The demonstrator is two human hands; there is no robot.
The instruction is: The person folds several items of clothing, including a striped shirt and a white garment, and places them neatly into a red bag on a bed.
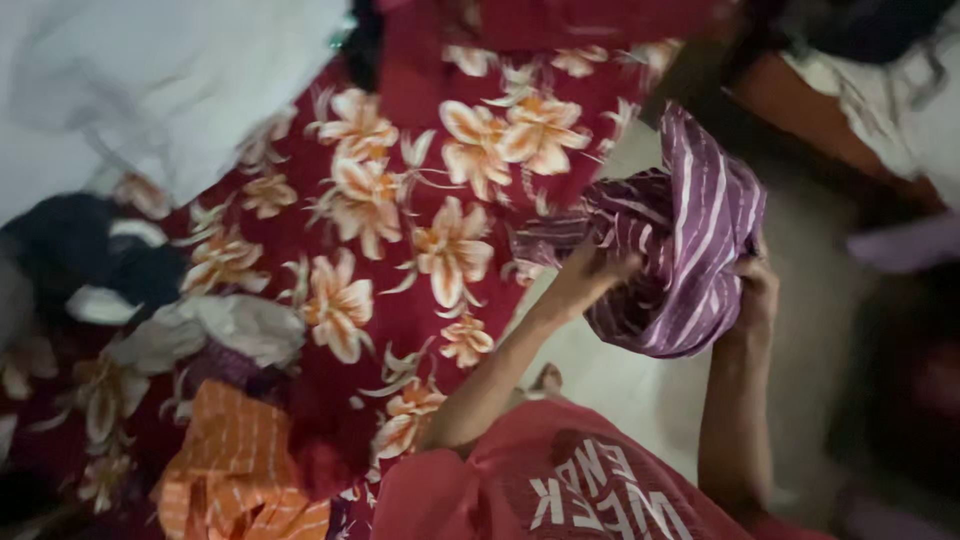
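While blur softens everything, we see our left hand [590,275] and right hand [755,292] each closed on the purple striped shirt [680,235], its folds hiding our fingertips.

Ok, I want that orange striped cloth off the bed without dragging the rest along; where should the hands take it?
Take the orange striped cloth by its raised, crumpled top folds, coming from above. It lies bunched on the red floral bedspread, beside a white cloth, so a pinch from above likely lifts it alone.
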